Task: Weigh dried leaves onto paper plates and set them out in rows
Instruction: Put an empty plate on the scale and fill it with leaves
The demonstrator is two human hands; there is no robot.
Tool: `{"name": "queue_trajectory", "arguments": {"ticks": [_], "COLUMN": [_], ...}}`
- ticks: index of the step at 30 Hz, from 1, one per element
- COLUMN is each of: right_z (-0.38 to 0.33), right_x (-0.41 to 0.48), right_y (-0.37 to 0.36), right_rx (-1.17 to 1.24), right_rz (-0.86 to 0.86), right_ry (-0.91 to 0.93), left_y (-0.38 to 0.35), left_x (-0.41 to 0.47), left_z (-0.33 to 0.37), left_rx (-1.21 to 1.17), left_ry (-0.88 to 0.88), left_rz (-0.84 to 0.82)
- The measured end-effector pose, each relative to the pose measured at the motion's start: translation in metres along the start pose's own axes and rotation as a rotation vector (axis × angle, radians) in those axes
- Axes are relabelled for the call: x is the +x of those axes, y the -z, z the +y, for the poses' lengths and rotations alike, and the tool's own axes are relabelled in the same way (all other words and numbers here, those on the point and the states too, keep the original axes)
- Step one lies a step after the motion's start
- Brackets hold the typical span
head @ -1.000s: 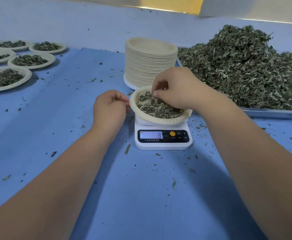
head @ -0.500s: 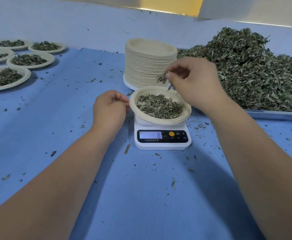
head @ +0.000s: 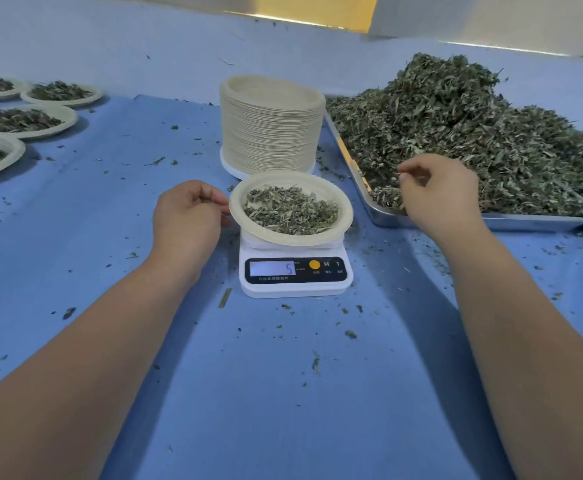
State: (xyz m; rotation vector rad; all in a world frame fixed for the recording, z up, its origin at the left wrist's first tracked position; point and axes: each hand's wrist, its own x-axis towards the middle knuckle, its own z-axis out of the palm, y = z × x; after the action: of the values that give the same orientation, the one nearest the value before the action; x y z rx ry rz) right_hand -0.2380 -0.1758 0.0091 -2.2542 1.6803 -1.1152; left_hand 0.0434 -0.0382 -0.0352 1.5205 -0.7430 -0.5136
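Dried green leaves [head: 290, 211] on round beige paper plate [head: 293, 240]: left hand [head: 188, 220] pinching rim should release so white digital scale [head: 295, 287] reads true; right hand [head: 439, 195] half-curled, hold unclear

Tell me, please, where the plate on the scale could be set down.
Mostly bare cloth lies between the filled plates and the stack, and in front of the scale. The right is crowded: the tray of leaves fills it.
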Motion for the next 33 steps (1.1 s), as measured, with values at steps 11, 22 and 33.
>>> {"name": "queue_trajectory", "arguments": {"ticks": [11, 22, 33], "right_z": [-0.008, -0.027, -0.029], "right_x": [-0.006, -0.014, -0.016], "right_y": [-0.008, -0.013, -0.008], "right_rx": [0.075, 0.158, 0.065], "right_rz": [0.007, -0.066, -0.064], "right_ry": [0.088, 0.225, 0.212], "left_y": [0.004, 0.004, 0.005], "left_x": [0.000, 0.000, 0.001], "left_z": [0.000, 0.000, 0.002], "left_rx": [-0.015, -0.007, -0.020], "left_ry": [0.014, 0.011, 0.023], "left_rz": [-0.001, -0.011, 0.018]}}
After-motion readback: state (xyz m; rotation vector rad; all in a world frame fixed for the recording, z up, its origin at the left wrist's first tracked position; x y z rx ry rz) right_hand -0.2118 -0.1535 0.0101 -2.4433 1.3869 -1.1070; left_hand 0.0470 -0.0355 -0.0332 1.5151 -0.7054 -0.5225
